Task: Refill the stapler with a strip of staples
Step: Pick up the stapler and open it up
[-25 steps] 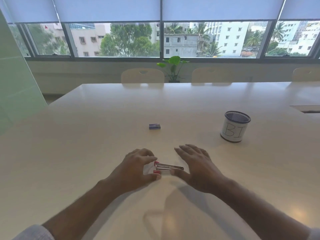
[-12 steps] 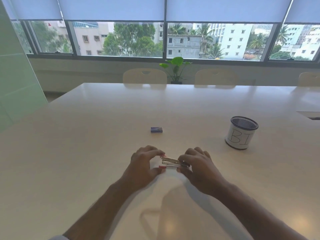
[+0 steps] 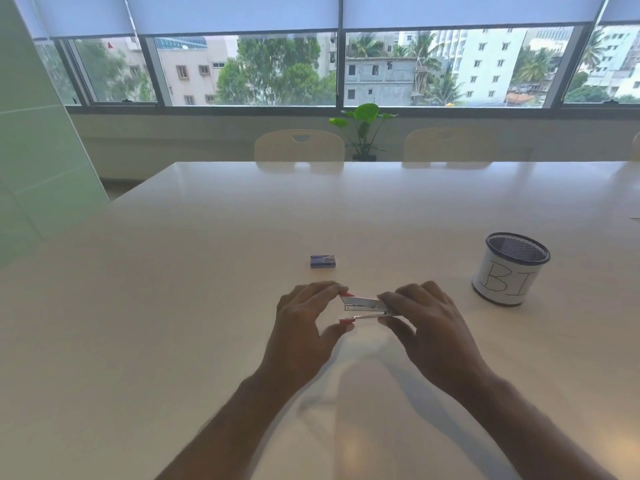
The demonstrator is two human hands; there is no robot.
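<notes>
Here a small blue box (image 3: pixel 322 261) lies beyond the stapler (image 3: pixel 365 306), which left hand (image 3: pixel 304 327) and right hand (image 3: pixel 426 320) pinch; mesh cup (image 3: pixel 512 271) far right, contents hidden

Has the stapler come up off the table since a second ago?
Yes. The stapler lay on the table; both hands now hold it raised.

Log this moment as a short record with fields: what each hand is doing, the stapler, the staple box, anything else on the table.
left hand: pinches the red-tipped end of the stapler
right hand: grips the stapler's other end
stapler: silver, held between both hands, lying roughly sideways
staple box: small, blue, untouched, on the table beyond the hands
mesh cup: upright at far right, paper label with handwritten letters
staple strip: none visible
</notes>
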